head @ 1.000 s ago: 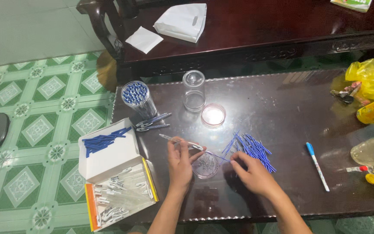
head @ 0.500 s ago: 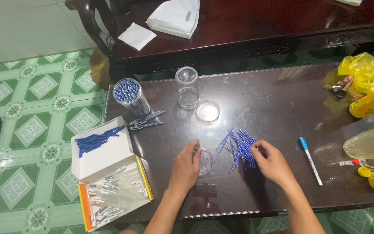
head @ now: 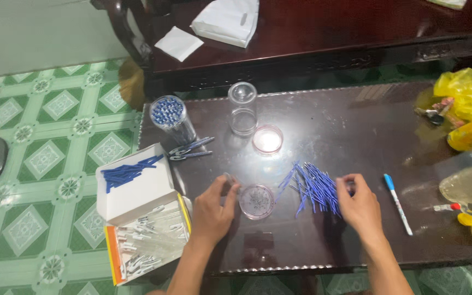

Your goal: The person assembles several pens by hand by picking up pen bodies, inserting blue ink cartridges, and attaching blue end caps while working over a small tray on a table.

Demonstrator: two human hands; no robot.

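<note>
Head view shows the left hand [head: 212,210] now resting by the round lid [head: 256,201], fingers curled loosely, while the right hand [head: 359,205] has moved onto the blue sticks [head: 312,186], fingers bent over them.

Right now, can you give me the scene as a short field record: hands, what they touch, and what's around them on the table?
left hand: resting beside the clear cup, fingers at its left edge; cannot tell whether it grips anything
right hand: on the right edge of the blue pile
full cup: upright, packed with blue pieces, back left
empty cup: upright, behind the lid
box: open, at the table's left edge, blue pieces on its flap
marker: lying right of the right hand
yellow bag: far right
</note>
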